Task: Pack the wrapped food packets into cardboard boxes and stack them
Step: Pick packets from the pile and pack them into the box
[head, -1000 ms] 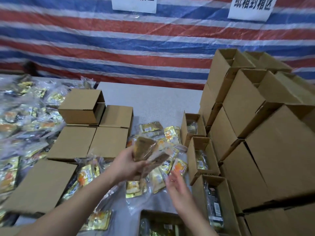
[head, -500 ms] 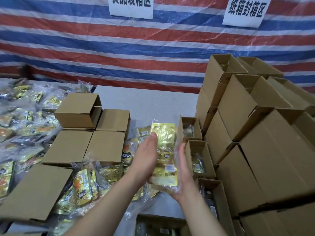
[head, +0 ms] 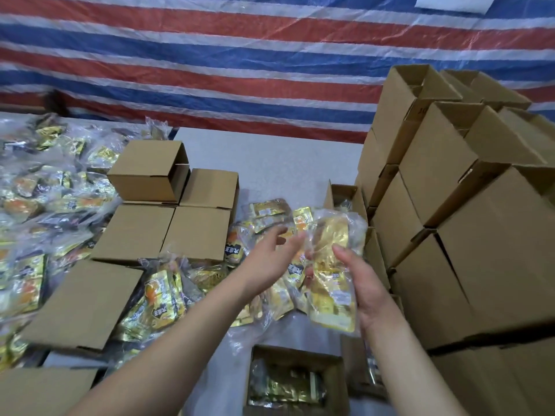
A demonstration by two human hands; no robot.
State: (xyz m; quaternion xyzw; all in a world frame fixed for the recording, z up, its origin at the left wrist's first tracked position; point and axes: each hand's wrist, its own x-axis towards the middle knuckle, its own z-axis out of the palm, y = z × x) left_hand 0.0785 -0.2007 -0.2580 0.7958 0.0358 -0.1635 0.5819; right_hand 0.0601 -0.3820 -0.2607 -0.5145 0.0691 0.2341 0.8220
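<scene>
Item held: one gold packet in clear plastic wrap, upright and raised above the tabletop, just left of the tall stack of cardboard boxes, which serves as landmark for this entry. Right hand, nearest the stack: fingers curled round the packet's right edge and back, thumb on its front, gripping it. Left hand, further left of the stack: fingers straight and spread, tips close to the wrap's upper left edge; whether they touched it could not be told. The two hands were apart, with the packet between them. Beneath the hands, left of the stack's foot: a loose heap of packets in gold and orange wrappers on the tabletop. Near edge, in front of the stack's left corner: one open box with shiny packets inside. Against the stack's left face: further open boxes in a row, the farthest showing its inner wall; contents blurred. Well left of the stack: a group of closed boxes lying flat side by side, one smaller box resting on top at the far end, and a larger one nearer. Furthest left of the stack: a wide pile of bagged packets. Behind the stack and tabletop: a striped tarpaulin in red, blue and white
</scene>
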